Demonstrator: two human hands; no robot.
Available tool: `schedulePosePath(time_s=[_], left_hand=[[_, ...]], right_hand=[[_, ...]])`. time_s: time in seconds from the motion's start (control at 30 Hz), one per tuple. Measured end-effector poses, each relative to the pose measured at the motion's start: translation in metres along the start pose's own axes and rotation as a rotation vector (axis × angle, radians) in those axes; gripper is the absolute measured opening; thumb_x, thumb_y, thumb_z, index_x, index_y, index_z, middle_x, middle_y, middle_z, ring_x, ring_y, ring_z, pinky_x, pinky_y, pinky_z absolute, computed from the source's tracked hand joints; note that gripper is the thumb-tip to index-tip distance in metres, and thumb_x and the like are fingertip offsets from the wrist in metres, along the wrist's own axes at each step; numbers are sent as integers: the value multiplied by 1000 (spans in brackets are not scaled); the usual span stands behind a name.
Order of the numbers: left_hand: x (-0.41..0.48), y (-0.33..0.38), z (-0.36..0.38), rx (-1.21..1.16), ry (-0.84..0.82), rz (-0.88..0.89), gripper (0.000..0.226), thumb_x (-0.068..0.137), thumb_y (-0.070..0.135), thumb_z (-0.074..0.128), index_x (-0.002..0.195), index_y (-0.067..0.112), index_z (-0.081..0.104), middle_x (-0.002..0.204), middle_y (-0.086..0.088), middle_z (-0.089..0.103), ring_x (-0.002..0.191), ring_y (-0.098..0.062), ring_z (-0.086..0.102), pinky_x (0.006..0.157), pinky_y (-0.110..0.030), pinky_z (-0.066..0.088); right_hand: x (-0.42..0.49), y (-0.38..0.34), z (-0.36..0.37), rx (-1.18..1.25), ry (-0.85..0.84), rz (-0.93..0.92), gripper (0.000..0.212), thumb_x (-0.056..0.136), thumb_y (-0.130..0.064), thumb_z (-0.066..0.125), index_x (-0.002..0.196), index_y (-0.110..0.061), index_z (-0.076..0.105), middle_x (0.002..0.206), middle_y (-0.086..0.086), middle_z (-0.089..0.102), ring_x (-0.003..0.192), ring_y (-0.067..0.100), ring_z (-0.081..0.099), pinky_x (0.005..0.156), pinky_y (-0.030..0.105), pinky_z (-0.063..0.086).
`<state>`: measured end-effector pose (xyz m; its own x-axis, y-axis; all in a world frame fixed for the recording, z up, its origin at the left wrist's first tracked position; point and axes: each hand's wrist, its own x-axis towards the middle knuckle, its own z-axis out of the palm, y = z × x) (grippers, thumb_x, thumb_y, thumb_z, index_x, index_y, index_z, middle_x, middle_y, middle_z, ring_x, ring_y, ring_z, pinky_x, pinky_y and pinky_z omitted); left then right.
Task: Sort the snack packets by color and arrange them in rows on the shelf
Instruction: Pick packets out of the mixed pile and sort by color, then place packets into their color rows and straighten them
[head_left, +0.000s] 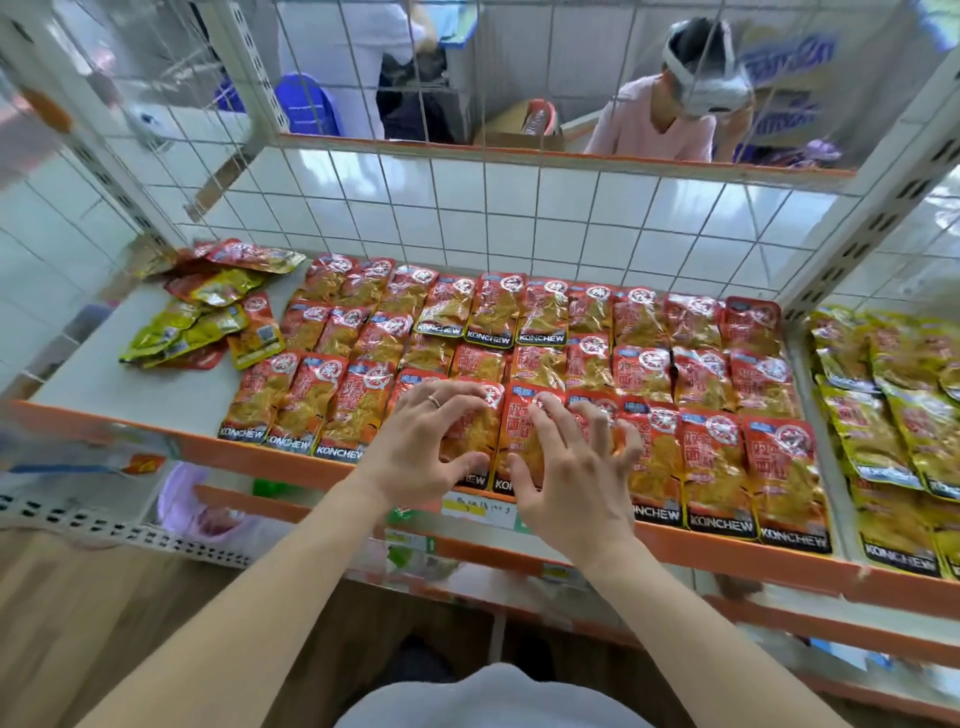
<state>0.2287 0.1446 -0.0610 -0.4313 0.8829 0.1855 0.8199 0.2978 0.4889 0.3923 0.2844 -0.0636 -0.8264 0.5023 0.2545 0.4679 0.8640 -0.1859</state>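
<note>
Red-orange snack packets (571, 338) lie in several overlapping rows across the white shelf (145, 384). My left hand (431, 447), with a ring on it, rests with spread fingers on a red packet (470, 431) in the front row. Just to its right, my right hand (576, 467) presses its spread fingers on the neighbouring red packet (522, 426). A loose unsorted pile of yellow and red packets (208, 312) sits at the shelf's back left. Yellow packets (893, 415) lie in rows on the adjoining shelf at the right.
A wire grid (467, 208) backs the shelf, with perforated metal uprights (857, 228) at its corners. The orange front edge (727, 551) carries a price label. Lower shelves show below. Another person in a headset (670, 119) stands behind the grid.
</note>
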Motion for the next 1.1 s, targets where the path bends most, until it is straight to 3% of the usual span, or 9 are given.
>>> schedulePosePath(time_s=[0.2, 0.4, 0.53, 0.73, 0.83, 0.97, 1.03, 1.07, 1.1], left_hand=[[1, 2, -1, -7, 39, 1, 57, 81, 56, 69, 127, 23, 65, 139, 10, 57, 132, -16, 45, 112, -43, 37], [-6, 3, 2, -39, 199, -2, 52, 96, 61, 44, 120, 19, 63, 142, 7, 54, 131, -18, 48, 108, -44, 36], [-9, 5, -3, -72, 339, -26, 44, 103, 48, 37, 118, 15, 64, 141, 4, 55, 129, -19, 50, 101, -47, 42], [-30, -37, -66, -37, 491, -20, 38, 99, 30, 42, 121, 8, 64, 140, 0, 56, 128, -23, 52, 103, -44, 40], [-48, -85, -98, 15, 527, -95, 39, 99, 33, 44, 122, 8, 62, 139, -1, 57, 126, -28, 54, 101, -52, 41], [-73, -150, -128, 89, 576, -202, 37, 92, 31, 57, 123, 13, 61, 137, 1, 59, 127, -27, 54, 105, -49, 39], [-83, -177, -141, 129, 585, -258, 42, 86, 30, 62, 126, 14, 59, 137, 0, 58, 127, -27, 54, 106, -45, 39], [-86, -191, -147, 167, 581, -282, 45, 85, 31, 64, 126, 15, 58, 137, -1, 57, 127, -27, 54, 105, -43, 39], [-89, -205, -153, 218, 570, -304, 46, 83, 32, 66, 126, 16, 58, 138, -2, 56, 126, -28, 53, 102, -43, 39]], right_hand=[[0, 0, -1, 4, -29, -7, 61, 85, -55, 50, 135, -20, 56, 145, -2, 51, 132, 24, 39, 102, 54, 23], [2, -4, -8, 66, -10, -4, 65, 90, -61, 38, 144, -24, 46, 153, -5, 43, 141, 23, 33, 107, 56, 19], [23, -25, -16, 105, 22, -47, 65, 91, -61, 38, 145, -25, 45, 155, -4, 39, 144, 21, 29, 108, 57, 20], [69, -101, -19, 169, 51, -90, 63, 91, -60, 40, 144, -25, 47, 154, -4, 42, 143, 23, 29, 109, 60, 18], [88, -145, -11, 201, 56, -121, 63, 91, -60, 41, 142, -23, 49, 153, -2, 44, 142, 25, 31, 111, 52, 12], [108, -203, 12, 243, 15, -158, 59, 92, -52, 51, 140, -19, 52, 148, 2, 50, 140, 28, 38, 119, 38, -2], [116, -231, 23, 241, -4, -185, 57, 91, -44, 60, 139, -14, 55, 145, 4, 53, 138, 31, 42, 113, 19, -14], [120, -244, 29, 254, -30, -194, 57, 91, -44, 59, 139, -14, 54, 145, 4, 53, 138, 31, 40, 115, 19, -9], [124, -256, 34, 275, -71, -204, 58, 92, -46, 56, 141, -15, 53, 146, 3, 52, 140, 29, 36, 119, 30, 1]])
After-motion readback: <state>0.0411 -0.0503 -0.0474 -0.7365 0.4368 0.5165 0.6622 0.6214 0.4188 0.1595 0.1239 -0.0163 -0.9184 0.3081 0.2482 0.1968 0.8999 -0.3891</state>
